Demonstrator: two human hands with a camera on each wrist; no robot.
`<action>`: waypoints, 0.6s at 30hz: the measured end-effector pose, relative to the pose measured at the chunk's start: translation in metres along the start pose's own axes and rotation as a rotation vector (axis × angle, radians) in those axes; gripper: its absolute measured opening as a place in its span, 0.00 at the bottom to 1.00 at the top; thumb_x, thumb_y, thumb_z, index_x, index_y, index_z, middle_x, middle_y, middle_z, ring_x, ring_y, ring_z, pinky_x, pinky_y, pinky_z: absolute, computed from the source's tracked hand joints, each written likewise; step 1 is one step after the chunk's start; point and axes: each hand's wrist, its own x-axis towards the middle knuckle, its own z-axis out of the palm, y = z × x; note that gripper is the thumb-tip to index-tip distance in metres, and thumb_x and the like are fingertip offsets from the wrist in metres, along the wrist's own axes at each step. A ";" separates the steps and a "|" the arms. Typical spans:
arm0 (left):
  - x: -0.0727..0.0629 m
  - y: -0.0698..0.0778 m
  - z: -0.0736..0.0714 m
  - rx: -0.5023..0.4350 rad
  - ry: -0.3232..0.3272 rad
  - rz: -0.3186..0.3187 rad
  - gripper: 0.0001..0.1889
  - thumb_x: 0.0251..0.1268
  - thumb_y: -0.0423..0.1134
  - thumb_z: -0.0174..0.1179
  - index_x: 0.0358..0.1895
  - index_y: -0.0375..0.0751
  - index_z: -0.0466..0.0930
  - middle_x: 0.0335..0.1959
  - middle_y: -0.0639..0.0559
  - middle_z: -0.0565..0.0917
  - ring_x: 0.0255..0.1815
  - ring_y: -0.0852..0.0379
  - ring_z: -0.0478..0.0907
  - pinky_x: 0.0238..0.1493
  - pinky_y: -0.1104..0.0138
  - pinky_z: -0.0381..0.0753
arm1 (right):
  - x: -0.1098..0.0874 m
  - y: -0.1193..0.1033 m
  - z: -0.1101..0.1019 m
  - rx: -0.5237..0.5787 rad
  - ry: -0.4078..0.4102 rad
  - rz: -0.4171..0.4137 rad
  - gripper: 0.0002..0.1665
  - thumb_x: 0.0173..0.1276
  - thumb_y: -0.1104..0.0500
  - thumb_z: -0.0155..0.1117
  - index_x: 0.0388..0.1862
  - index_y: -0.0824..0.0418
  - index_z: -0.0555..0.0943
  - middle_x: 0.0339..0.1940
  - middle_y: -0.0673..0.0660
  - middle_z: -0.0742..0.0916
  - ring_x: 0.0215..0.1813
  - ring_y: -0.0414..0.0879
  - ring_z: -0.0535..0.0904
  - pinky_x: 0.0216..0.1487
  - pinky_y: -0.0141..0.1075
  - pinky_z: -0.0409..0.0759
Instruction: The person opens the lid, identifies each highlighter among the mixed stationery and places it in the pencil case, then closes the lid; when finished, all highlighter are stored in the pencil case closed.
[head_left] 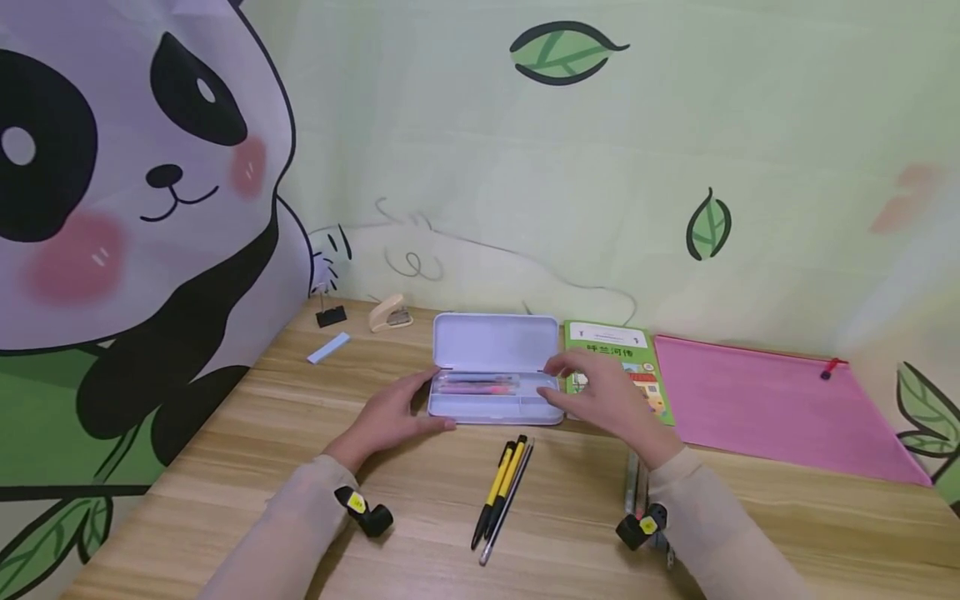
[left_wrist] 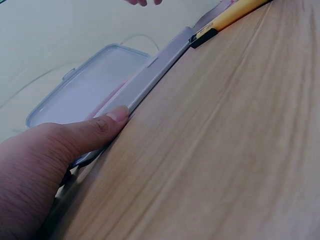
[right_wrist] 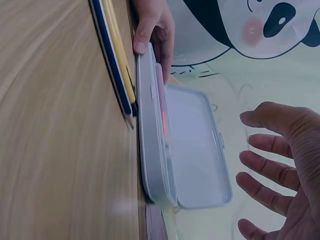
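Observation:
A pale lavender pencil case [head_left: 495, 343] lies with its lid raised on the wooden table. Several pens [head_left: 476, 386], some with pink parts, rest in its rear compartment. My left hand [head_left: 390, 415] grips the case's left end; in the left wrist view the thumb [left_wrist: 102, 131] lies against the front wall. Over the right end hovers my right hand [head_left: 609, 392], holding nothing. Its fingers are spread and apart from the case in the right wrist view. In front of the case lie two yellow-and-black pens [head_left: 501, 487] and a slim dark pencil [head_left: 512, 500].
Right of the case is a green book [head_left: 656, 375], then a pink zip pouch [head_left: 772, 408]. A stapler [head_left: 390, 313], a black binder clip [head_left: 331, 317] and a light blue strip [head_left: 328, 348] are at the back left. More pens [head_left: 636, 485] lie partly under the right wrist.

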 end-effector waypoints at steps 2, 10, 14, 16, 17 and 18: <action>0.000 0.000 0.001 0.000 -0.001 0.002 0.55 0.50 0.72 0.69 0.80 0.51 0.58 0.77 0.46 0.64 0.77 0.43 0.59 0.75 0.45 0.59 | -0.005 0.004 -0.004 -0.005 0.012 -0.005 0.16 0.63 0.52 0.74 0.47 0.58 0.86 0.44 0.53 0.89 0.46 0.52 0.84 0.47 0.49 0.84; 0.001 0.000 0.003 0.006 -0.008 0.002 0.56 0.48 0.73 0.68 0.80 0.52 0.57 0.77 0.46 0.64 0.77 0.42 0.59 0.74 0.45 0.59 | -0.035 0.025 -0.026 -0.037 0.043 -0.050 0.15 0.63 0.53 0.75 0.45 0.59 0.86 0.42 0.53 0.89 0.44 0.51 0.85 0.45 0.49 0.84; 0.002 0.000 0.002 0.011 -0.010 0.006 0.57 0.48 0.74 0.68 0.80 0.52 0.57 0.77 0.46 0.64 0.77 0.42 0.59 0.74 0.44 0.60 | -0.059 0.043 -0.038 -0.009 0.002 -0.067 0.13 0.64 0.56 0.74 0.45 0.59 0.86 0.42 0.54 0.89 0.45 0.50 0.84 0.46 0.53 0.84; 0.002 0.000 0.002 0.017 -0.007 0.006 0.57 0.49 0.74 0.68 0.80 0.51 0.57 0.77 0.46 0.64 0.77 0.42 0.59 0.74 0.44 0.60 | -0.070 0.053 -0.043 0.005 -0.045 -0.078 0.12 0.63 0.58 0.74 0.44 0.59 0.86 0.41 0.52 0.89 0.44 0.47 0.84 0.47 0.52 0.84; 0.002 0.000 0.002 0.016 -0.006 0.008 0.57 0.49 0.73 0.68 0.80 0.51 0.57 0.77 0.45 0.64 0.77 0.42 0.59 0.74 0.44 0.60 | -0.076 0.057 -0.046 0.013 -0.074 -0.075 0.11 0.63 0.59 0.75 0.44 0.59 0.86 0.41 0.51 0.89 0.44 0.46 0.84 0.46 0.51 0.84; 0.002 -0.001 0.002 0.017 -0.005 0.008 0.56 0.49 0.73 0.68 0.80 0.51 0.57 0.77 0.45 0.64 0.77 0.42 0.59 0.74 0.44 0.60 | -0.082 0.062 -0.048 0.011 -0.102 -0.070 0.11 0.63 0.59 0.75 0.45 0.58 0.87 0.42 0.50 0.89 0.44 0.45 0.84 0.45 0.49 0.85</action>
